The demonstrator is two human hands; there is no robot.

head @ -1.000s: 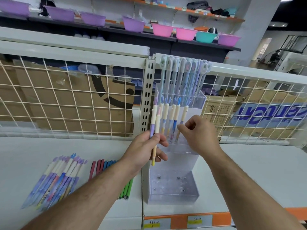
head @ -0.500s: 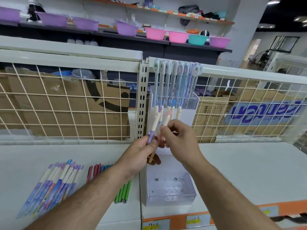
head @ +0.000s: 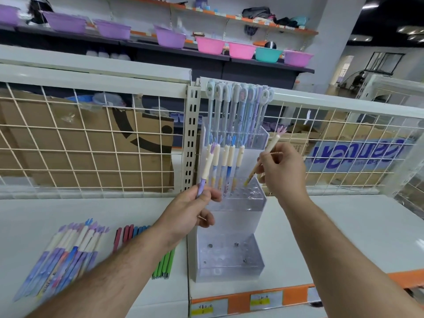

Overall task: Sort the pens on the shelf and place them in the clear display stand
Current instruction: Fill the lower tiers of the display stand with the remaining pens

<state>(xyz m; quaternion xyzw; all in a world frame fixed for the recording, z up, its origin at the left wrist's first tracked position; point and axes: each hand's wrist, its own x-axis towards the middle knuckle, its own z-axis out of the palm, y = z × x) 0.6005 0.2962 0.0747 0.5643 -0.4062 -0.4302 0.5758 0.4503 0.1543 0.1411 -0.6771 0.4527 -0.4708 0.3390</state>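
A clear tiered display stand (head: 229, 255) sits on the white shelf in front of me. Its top tier holds several tall pens (head: 238, 106); the middle tier holds several cream-capped pens (head: 226, 161). My left hand (head: 190, 214) pinches a purple pen with a cream cap (head: 207, 166) at the stand's left side. My right hand (head: 283, 171) holds a tilted cream-capped pen (head: 270, 145), its tip just above the holes at the right of the middle tier. The bottom tier has no pens in it.
A pile of purple and blue pens (head: 68, 255) lies on the shelf at the left. Red and blue pens (head: 125, 235) and green pens (head: 164, 265) lie nearer the stand. A wire grid back panel (head: 91, 145) rises behind, with cardboard boxes beyond it.
My right hand took one pen from my left hand and carried it right, over the middle tier. My left hand keeps a single purple pen.
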